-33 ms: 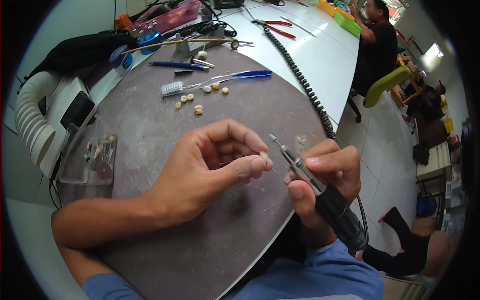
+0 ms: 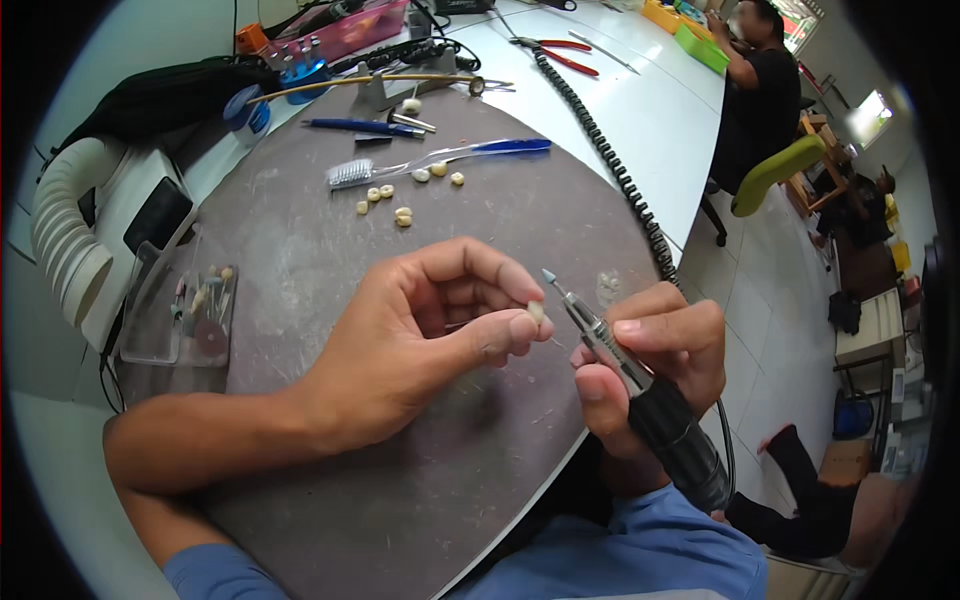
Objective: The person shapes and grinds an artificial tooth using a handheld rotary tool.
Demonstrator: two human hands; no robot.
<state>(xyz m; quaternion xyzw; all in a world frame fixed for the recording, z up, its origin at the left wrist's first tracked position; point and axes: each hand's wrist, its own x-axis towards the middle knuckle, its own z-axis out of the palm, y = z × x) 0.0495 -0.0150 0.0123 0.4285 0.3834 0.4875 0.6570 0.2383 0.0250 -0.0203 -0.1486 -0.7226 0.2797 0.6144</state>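
Observation:
Between the thumb and index fingertip of my left hand (image 2: 430, 325) is a small cream dental crown (image 2: 536, 313), partly covered by the fingers. My right hand (image 2: 665, 340) grips a rotary handpiece (image 2: 625, 365) with a metal nose and black body, slanted up to the left. Its pointed grey grinding bit (image 2: 549, 276) stands just beyond the crown, apart from it. On the grey-brown work mat (image 2: 290, 290) ahead lie several loose crowns (image 2: 403, 217). Behind them rests a clear toothbrush (image 2: 440, 157) with a blue handle end.
A clear box of bits (image 2: 205, 310) stands at left, beside a ribbed white hose (image 2: 72, 220). A blue pen (image 2: 360, 127) and a metal stand (image 2: 385, 92) are at the back. A coiled black cord (image 2: 610, 165) and red-handled pliers (image 2: 565, 55) lie right. A person (image 2: 765, 80) sits beyond.
The view has shifted slightly, so the table and its things appear a little further right. Both hands keep the same grips, and the bit stays apart from the crown.

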